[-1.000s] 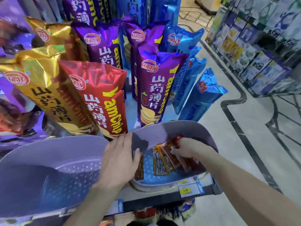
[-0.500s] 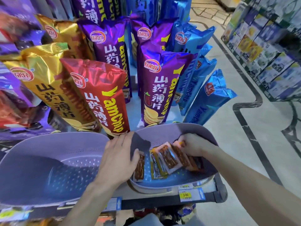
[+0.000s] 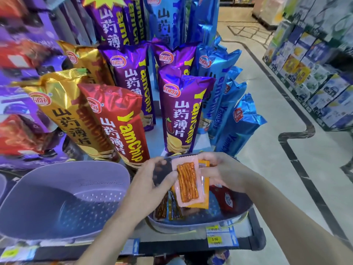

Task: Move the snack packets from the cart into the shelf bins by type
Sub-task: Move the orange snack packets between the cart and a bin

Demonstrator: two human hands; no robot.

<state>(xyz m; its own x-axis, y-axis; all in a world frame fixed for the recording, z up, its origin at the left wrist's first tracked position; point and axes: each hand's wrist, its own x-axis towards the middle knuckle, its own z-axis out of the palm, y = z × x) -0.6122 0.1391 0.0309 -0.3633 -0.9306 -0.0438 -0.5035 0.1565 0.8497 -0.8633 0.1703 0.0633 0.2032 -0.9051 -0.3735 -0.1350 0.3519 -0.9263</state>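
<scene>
1. L hand (image 3: 150,180): fingers curled, thumb pressed on the left edge of the pink packet (image 3: 188,180). The grip is closed on it.
2. R hand (image 3: 223,173): grip closed on the right side of the same packet, together w/ an orange packet (image 3: 205,190) that lies directly behind it.
3. Pink packet has a clear window w/ orange-red strips inside. It is held nearly upright, over the right bin (image 3: 200,220).
4. Hard to see: R fingers are mostly hidden behind the packets and the hand is blurred. There is a dark patch between the L fingers and the pink packet; I cannot tell what it is.
5. Right bin, purple, perforated floor, contains a packet of brown sticks (image 3: 161,207), a dark packet (image 3: 174,207) and a red packet (image 3: 227,201).
6. Left bin (image 3: 57,197) stands just beside it. Its perforated floor shows and its left part is cut off.
7. Behind the bins stand tall chip bags: gold (image 3: 63,115), red (image 3: 118,121), purple (image 3: 181,115), blue (image 3: 238,127).
8. Price tag (image 3: 214,239) reading 3.00 sits on the shelf edge (image 3: 172,245), below the right bin.
</scene>
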